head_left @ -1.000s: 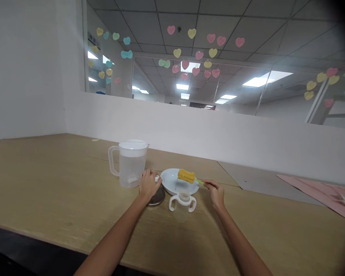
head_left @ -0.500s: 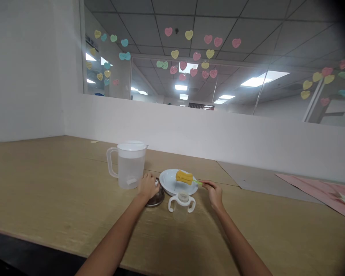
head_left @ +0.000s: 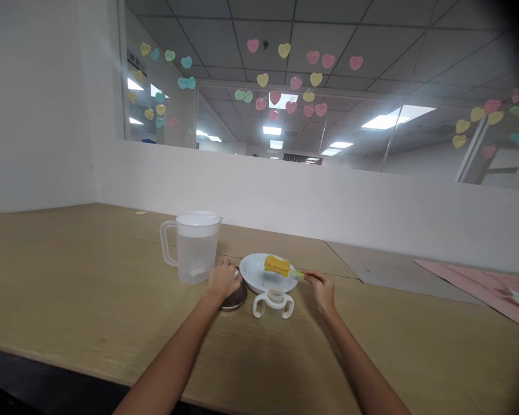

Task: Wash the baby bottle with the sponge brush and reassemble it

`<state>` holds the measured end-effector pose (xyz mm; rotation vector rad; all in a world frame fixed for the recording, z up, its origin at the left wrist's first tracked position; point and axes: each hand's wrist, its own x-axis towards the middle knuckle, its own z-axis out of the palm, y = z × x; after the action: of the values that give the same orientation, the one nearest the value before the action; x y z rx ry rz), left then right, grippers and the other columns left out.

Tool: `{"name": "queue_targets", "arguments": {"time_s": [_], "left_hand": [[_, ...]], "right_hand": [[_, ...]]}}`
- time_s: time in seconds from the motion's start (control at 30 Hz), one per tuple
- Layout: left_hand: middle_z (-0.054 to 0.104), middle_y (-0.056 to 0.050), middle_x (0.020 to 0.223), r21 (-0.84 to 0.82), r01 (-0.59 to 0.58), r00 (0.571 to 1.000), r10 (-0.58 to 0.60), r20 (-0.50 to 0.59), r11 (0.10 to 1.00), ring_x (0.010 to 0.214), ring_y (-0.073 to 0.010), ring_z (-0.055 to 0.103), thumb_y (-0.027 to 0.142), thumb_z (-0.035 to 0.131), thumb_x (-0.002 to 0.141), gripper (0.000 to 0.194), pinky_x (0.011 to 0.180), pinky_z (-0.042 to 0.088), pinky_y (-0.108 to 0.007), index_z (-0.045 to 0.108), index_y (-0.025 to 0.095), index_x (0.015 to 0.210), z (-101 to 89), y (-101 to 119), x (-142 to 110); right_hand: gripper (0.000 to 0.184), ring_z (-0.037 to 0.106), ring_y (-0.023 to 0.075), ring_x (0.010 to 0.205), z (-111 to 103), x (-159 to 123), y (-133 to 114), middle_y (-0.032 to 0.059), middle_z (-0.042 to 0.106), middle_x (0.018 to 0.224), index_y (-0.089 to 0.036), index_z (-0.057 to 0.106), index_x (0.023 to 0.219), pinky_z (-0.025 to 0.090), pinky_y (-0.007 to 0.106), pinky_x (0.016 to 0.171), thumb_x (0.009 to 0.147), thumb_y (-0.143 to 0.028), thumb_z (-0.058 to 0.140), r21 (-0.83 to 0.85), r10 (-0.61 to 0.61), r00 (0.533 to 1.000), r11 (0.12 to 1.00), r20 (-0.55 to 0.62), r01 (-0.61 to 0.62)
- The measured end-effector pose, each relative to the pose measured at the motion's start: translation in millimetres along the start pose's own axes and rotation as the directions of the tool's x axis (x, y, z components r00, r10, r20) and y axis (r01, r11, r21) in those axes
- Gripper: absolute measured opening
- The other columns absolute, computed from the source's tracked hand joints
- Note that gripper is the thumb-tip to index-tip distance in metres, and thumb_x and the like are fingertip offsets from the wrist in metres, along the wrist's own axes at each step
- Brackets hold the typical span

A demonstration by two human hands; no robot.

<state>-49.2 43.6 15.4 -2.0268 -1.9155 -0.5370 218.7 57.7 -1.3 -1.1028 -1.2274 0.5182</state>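
Note:
My right hand (head_left: 322, 288) is closed in a pinch on the thin green handle of a sponge brush (head_left: 277, 266). Its yellow sponge head is over the white plate (head_left: 251, 280); whether it touches the plate I cannot tell. To the left, my left hand (head_left: 223, 280) is closed over the top of a dark, dome-shaped thing with a shiny rim (head_left: 233, 301), partly hidden by the fingers. A clear baby bottle (head_left: 273, 311) with two white side handles stands uncapped in front of the plate, between my arms.
A translucent plastic pitcher (head_left: 196, 253) with liquid in it stands left of the plate, close to my left hand. A pink cloth (head_left: 467, 282) lies at the right on the wooden table (head_left: 90, 300). A white wall (head_left: 225, 184) runs behind the table.

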Motion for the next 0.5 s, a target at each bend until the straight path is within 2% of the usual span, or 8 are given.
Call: {"name": "queue_targets", "arguments": {"time_s": [0.17,0.5], "left_hand": [[0.060,-0.016,0.086,0.045,-0.078,0.995,0.080,-0.055,0.996,0.092,-0.0283,0.050,0.036,0.038,0.077,0.037,0.076,0.038,-0.038,0.066,0.011,0.078,1.3,-1.7,0.4],[0.060,-0.015,0.089,0.035,-0.034,0.999,0.035,-0.033,0.999,0.090,-0.0279,0.053,0.038,0.041,0.077,0.037,0.073,0.040,-0.037,0.066,0.011,0.080,3.7,-4.6,3.1]], "right_hand": [[0.020,0.056,0.0208,0.074,0.1,-0.4,-2.6,0.0043,0.066,0.071,-0.018,0.069,0.063,0.040,0.029,0.068,0.055,-0.029,0.053,-0.002,-0.005,1.000,1.000,-0.013,0.005],[0.020,0.057,0.0205,0.076,-1.2,0.5,0.1,0.0042,0.067,0.073,-0.018,0.069,0.065,0.040,0.028,0.070,0.057,-0.028,0.053,-0.004,-0.021,1.000,1.000,-0.005,0.021]]}}
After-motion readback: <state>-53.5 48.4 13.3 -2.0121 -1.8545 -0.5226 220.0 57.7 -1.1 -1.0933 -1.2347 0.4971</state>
